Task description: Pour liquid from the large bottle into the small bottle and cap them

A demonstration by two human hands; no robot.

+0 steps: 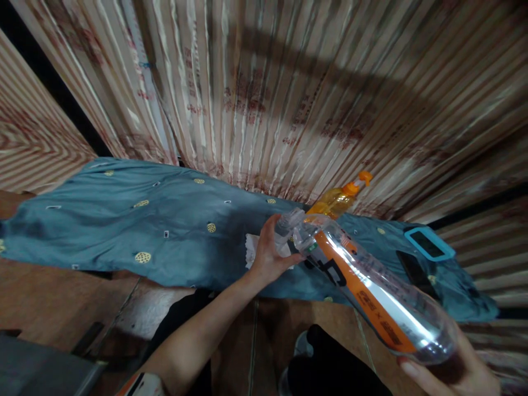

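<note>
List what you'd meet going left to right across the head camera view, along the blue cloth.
Blue cloth → left hand at the bottle's neck → yellow bottle with orange cap → clear bottle with orange label → turquoise-framed device → right hand.

A blue patterned cloth [165, 231] covers a low surface from nine o'clock across to three o'clock. Behind it, at twelve o'clock, stands a corrugated wall [313, 93] crossed by a dark shadow. Brown tiled floor [58, 308] fills seven o'clock.
</note>
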